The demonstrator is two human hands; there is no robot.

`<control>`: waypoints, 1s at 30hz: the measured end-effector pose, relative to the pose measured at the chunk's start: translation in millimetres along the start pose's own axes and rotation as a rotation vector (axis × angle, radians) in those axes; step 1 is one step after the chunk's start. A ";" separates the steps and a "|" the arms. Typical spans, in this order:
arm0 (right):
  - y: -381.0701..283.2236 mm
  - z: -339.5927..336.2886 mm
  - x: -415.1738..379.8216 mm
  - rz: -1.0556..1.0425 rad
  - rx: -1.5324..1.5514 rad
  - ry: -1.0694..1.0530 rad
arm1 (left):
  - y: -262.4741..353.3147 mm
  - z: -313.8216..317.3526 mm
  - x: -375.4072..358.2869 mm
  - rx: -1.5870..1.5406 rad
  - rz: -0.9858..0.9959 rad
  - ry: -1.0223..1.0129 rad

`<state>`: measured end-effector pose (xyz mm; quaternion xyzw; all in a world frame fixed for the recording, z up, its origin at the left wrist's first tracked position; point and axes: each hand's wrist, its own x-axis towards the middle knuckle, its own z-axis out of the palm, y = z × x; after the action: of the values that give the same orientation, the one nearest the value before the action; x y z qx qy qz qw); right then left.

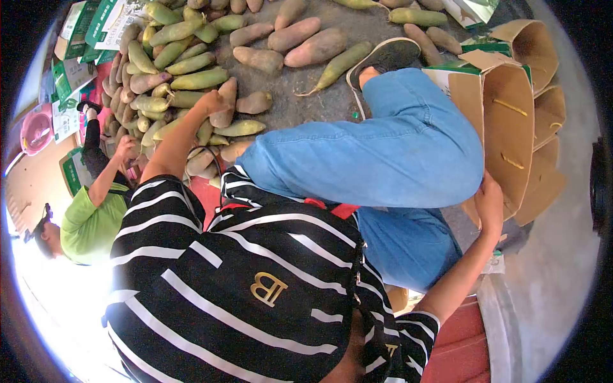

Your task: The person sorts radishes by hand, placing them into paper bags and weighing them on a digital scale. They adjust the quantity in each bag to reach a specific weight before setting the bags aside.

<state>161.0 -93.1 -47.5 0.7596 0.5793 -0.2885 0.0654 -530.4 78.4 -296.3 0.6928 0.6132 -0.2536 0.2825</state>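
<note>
Among the piled radishes, my left hand point(214, 102) is closed around a reddish-brown radish point(223, 113), its fingers partly hidden. Green radishes point(199, 80) lie beside and below it, with another reddish one point(253, 103) just to the right. My right hand point(488, 203) grips the lower edge of an open cardboard box point(509, 127), next to my bent knee. Yellow cord handles show on the box's side.
More open boxes point(537, 54) stand behind it at the right. Several reddish radishes point(317, 48) lie on the dark floor ahead. At the left, a person in a green shirt point(96, 223) reaches toward the pile, near a pink basin point(36, 132) and printed cartons point(71, 76).
</note>
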 end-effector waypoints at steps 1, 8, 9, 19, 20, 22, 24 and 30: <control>0.2 -0.5 0.4 0.015 -0.003 -0.008 | 3.4 5.9 -4.9 0.004 -0.092 -0.075; 5.5 -1.7 1.5 0.022 -0.018 -0.032 | 49.0 -8.2 -18.4 -0.002 -0.434 -0.022; 5.7 -0.7 0.9 0.001 -0.010 -0.017 | 52.5 -13.2 -17.4 -0.001 -0.472 -0.051; -2.6 -7.3 1.4 0.125 -0.001 -0.108 | 63.4 2.5 -15.1 -0.098 -0.606 0.046; -8.9 -8.7 1.0 0.108 0.028 -0.088 | 60.7 4.2 -15.6 -0.104 -0.569 0.036; -9.7 -9.8 -1.4 0.028 -0.008 -0.023 | 54.4 4.1 -14.8 -0.123 -0.480 -0.008; -16.9 -12.0 -0.8 0.087 -0.077 -0.048 | 54.1 1.3 -13.2 -0.137 -0.398 -0.075; -15.1 -7.1 -3.1 0.114 -0.079 -0.057 | 116.7 -39.3 -8.6 0.006 -0.284 -0.082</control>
<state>149.2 -87.8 -36.5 0.7796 0.5438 -0.2828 0.1284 -415.3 89.6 -252.9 0.5890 0.6921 -0.3210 0.2667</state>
